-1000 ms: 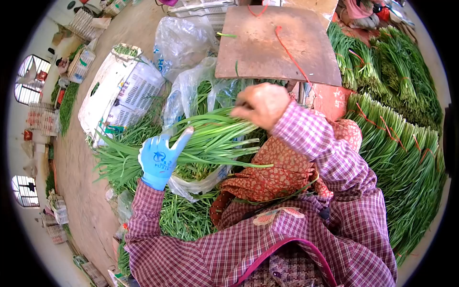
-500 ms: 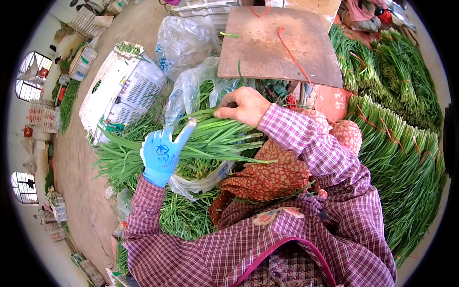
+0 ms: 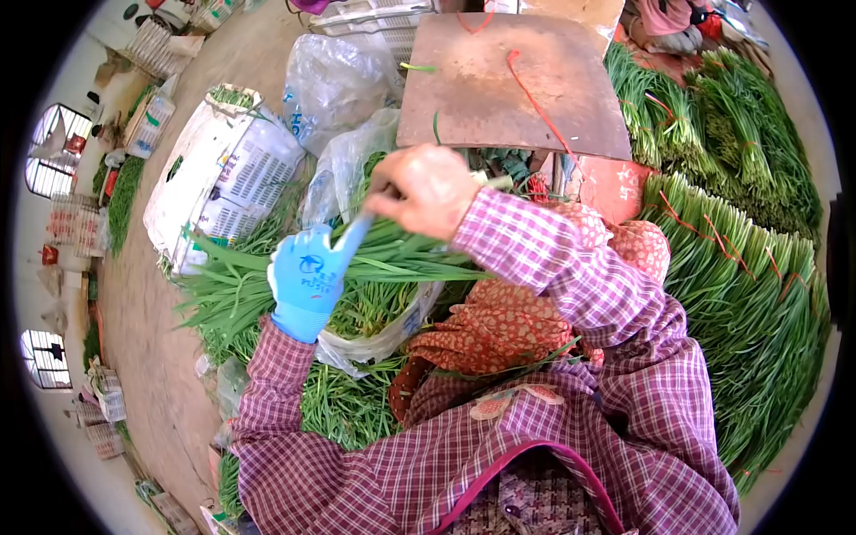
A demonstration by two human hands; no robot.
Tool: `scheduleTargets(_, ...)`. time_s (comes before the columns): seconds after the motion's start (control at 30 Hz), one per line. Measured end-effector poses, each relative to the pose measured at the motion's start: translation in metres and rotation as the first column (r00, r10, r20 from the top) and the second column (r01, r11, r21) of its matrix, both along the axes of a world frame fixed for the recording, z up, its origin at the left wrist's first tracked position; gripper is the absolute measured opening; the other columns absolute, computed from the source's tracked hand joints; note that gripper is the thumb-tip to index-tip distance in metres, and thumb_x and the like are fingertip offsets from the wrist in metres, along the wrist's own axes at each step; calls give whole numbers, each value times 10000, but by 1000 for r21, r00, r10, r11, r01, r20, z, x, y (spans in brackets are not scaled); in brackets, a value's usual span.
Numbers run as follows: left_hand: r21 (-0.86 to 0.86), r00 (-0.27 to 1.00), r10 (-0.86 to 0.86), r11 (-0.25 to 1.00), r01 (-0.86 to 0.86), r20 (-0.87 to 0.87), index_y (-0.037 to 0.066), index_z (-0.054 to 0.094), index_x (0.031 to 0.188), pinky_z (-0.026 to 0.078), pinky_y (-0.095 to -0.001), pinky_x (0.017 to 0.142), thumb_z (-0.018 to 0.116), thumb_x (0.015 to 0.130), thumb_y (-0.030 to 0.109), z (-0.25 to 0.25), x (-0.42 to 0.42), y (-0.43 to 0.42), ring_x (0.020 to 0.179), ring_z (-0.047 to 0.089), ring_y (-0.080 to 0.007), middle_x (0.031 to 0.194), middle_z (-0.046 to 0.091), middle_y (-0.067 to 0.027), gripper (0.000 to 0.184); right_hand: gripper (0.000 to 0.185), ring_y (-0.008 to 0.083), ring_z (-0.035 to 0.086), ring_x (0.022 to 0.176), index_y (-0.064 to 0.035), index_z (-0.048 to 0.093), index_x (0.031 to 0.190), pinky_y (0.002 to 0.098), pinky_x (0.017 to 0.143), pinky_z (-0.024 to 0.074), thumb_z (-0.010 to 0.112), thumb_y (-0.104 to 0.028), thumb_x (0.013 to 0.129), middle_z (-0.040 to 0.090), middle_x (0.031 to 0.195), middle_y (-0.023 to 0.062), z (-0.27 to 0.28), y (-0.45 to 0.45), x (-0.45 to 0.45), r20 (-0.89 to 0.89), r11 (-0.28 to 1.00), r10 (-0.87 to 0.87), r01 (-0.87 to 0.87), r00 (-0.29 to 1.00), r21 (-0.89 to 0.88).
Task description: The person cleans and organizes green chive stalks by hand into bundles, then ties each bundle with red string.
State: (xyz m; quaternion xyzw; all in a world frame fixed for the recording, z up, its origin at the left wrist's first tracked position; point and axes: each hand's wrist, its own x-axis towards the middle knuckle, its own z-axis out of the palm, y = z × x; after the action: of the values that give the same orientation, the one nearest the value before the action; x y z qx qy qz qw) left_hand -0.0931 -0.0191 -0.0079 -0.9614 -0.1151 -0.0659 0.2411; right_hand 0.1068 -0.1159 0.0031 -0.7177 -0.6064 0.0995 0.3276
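Note:
A loose bunch of long green stalks (image 3: pixel 392 259) lies across my left hand (image 3: pixel 310 276), which wears a blue glove and is closed round it, thumb pointing up to the right. My bare right hand (image 3: pixel 426 192) is above the bunch, its fingers pinched together beside the tip of the gloved thumb. Whatever is between those fingers is too small to make out. Beneath the bunch is an open clear plastic bag (image 3: pixel 383 343) with more greens inside. Cut greens (image 3: pixel 348 401) are heaped below the bag.
A brown board (image 3: pixel 517 85) with a red string (image 3: pixel 539 107) is ahead. White crates (image 3: pixel 259 165) stand at the left, beside a clear bag (image 3: pixel 334 89). Tied green bundles (image 3: pixel 749 321) fill the right side. Part of another person (image 3: pixel 669 27) shows at the top right.
My right hand has moved left over the bunch to the tip of my gloved thumb. My left hand has shifted slightly right, still round the stalks.

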Motion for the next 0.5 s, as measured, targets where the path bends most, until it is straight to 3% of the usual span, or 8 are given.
scheduleTargets(0.17, -9, 990, -137, 991, 137, -45, 307, 496, 1351, 456, -377, 584, 699, 603, 39, -16, 10, -4, 655, 558, -220, 799, 531, -34, 820, 285, 246, 680, 728, -41, 727, 901, 374, 731, 543, 679, -312, 825, 704, 778, 139, 37, -9, 2, -489, 979, 168, -88, 856, 183)
scheduleTargets(0.23, -4, 993, -108, 994, 108, -45, 319, 454, 1397, 473, -355, 573, 644, 724, 63, -9, 4, -7, 637, 559, -191, 812, 565, -29, 745, 292, 195, 663, 808, -27, 720, 960, 333, 760, 529, 663, -293, 855, 707, 879, 140, 58, -34, 22, -547, 948, 201, -20, 813, 318)
scheduleTargets(0.3, -435, 989, 143, 893, -115, 33, 319, 428, 1416, 515, -376, 646, 707, 681, 66, -20, -14, 11, 765, 639, -260, 1005, 638, -62, 826, 315, 173, 645, 761, -18, 714, 940, 325, 716, 515, 644, -317, 873, 695, 827, 116, 69, -64, 46, -557, 939, 154, 55, 816, 340)
scheduleTargets(0.33, -594, 971, 194, 801, -74, 141, 191, 487, 1373, 525, -374, 720, 707, 668, 26, -25, -21, 16, 853, 649, -245, 1006, 666, -95, 757, 329, 162, 636, 737, -14, 711, 930, 321, 694, 508, 634, -329, 882, 689, 801, 105, 65, -76, 57, -562, 944, 103, 97, 821, 314)
scheduleTargets(0.37, -589, 969, 202, 804, -80, 144, 191, 487, 1373, 525, -374, 720, 707, 668, 26, -24, -25, 15, 853, 649, -245, 1006, 666, -95, 757, 344, 151, 626, 713, -9, 709, 920, 317, 672, 501, 625, -341, 891, 683, 775, 93, 55, -85, 66, -558, 954, 35, 138, 829, 265)
scheduleTargets(0.43, -948, 901, 400, 317, 38, 170, 24, 484, 1311, 528, -336, 785, 705, 711, 51, -18, -34, 12, 883, 641, -190, 1018, 655, -109, 640, 378, 129, 608, 666, 0, 703, 900, 309, 628, 486, 606, -366, 908, 671, 722, 70, 24, -97, 82, -489, 971, -106, 195, 866, 135)
scheduleTargets(0.47, -989, 859, 493, 28, 143, 138, -60, 483, 1281, 529, -317, 818, 704, 733, 63, -16, -39, 11, 898, 637, -162, 1024, 650, -117, 603, 397, 118, 599, 642, 4, 700, 890, 305, 605, 479, 596, -378, 917, 666, 696, 58, 6, -100, 86, -408, 976, -159, 205, 899, 71)
scheduleTargets(0.5, -989, 853, 501, 39, 144, 144, -60, 483, 1281, 529, -317, 818, 704, 733, 63, -14, -42, 9, 898, 637, -162, 1024, 650, -117, 603, 359, 154, 645, 655, -33, 712, 886, 331, 599, 500, 611, -377, 904, 700, 744, 85, -14, -105, 92, -236, 977, -209, 210, 949, -19)
